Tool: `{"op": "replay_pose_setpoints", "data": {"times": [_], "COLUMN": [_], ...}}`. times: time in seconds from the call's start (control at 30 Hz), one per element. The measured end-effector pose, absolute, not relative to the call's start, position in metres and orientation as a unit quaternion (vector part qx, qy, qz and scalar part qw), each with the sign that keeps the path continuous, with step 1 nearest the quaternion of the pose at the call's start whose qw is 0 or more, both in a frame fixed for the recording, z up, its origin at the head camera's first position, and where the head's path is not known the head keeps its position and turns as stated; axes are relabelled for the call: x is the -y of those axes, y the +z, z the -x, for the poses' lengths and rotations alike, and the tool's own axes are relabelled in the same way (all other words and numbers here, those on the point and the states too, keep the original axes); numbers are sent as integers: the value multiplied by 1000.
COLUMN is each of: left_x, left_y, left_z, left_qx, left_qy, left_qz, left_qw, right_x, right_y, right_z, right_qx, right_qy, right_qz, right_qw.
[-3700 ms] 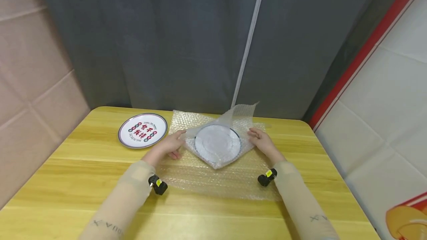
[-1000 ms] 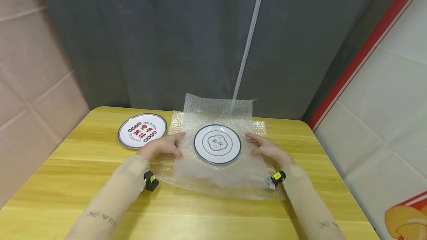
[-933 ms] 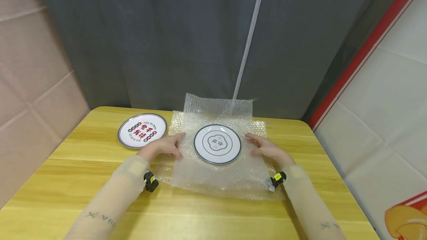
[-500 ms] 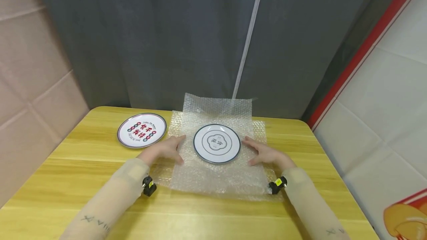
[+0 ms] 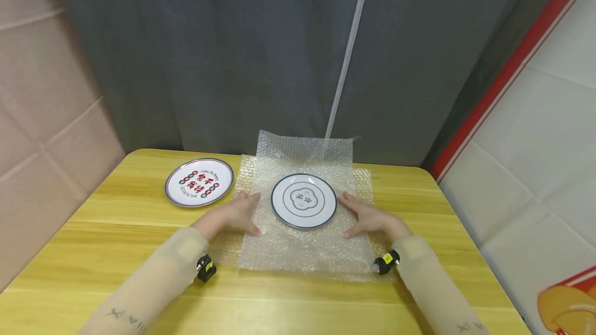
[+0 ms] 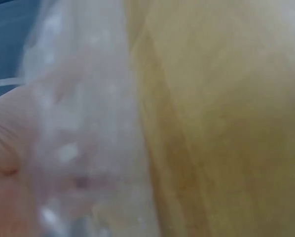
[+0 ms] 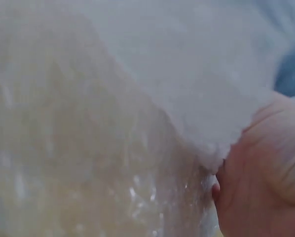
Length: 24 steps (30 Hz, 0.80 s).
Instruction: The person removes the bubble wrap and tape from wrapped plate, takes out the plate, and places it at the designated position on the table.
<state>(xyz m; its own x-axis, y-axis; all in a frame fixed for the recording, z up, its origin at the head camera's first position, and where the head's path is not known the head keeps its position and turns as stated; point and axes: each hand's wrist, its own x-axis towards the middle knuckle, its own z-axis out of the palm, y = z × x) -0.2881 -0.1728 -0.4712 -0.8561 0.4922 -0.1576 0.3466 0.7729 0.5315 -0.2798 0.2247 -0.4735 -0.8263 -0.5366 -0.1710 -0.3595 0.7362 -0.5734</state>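
Observation:
A white plate (image 5: 303, 201) with a dark rim and a flower-shaped emblem lies face up on a sheet of bubble wrap (image 5: 298, 247). Left of the plate my left hand (image 5: 237, 212) rests on the wrap's edge, thumb and fingers spread. On the other side, my right hand (image 5: 368, 216) lies with thumb and forefinger apart, the forefinger close to the plate's rim. Blurred bubble wrap (image 6: 93, 128) partly covers the left hand in the left wrist view. In the right wrist view a ragged wrap edge (image 7: 211, 148) meets the right hand (image 7: 266, 173).
A second white plate (image 5: 199, 182) with red characters sits to the left on the wooden table (image 5: 279, 309). A lower bubble wrap sheet (image 5: 363, 179) sticks out beneath the upper one. The upper sheet's far end rises toward the grey curtain (image 5: 233, 66).
The wrap that covered the plate 3.7 s ago now lies spread beneath it, its near edge settling flatter. Both hands' fingers have straightened and shifted slightly nearer the body.

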Motion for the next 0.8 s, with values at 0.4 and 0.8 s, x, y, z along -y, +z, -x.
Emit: {"op": "replay_pose_setpoints", "data": {"times": [0.4,0.8], "left_x": [169,165], "left_y": [-478,-477], "left_z": [282,265], "left_qx": [-936,-949], "left_qy": [250,202], "left_qz": [-222,-231], "left_qw": [108,76], "right_x": [-212,-201], "right_y": [-464,-459], "right_z": [265,254], "right_qx": [-945,-960], "right_qy": [-226,-180], "right_qz": [186,173], "right_qw": [144,126]}}
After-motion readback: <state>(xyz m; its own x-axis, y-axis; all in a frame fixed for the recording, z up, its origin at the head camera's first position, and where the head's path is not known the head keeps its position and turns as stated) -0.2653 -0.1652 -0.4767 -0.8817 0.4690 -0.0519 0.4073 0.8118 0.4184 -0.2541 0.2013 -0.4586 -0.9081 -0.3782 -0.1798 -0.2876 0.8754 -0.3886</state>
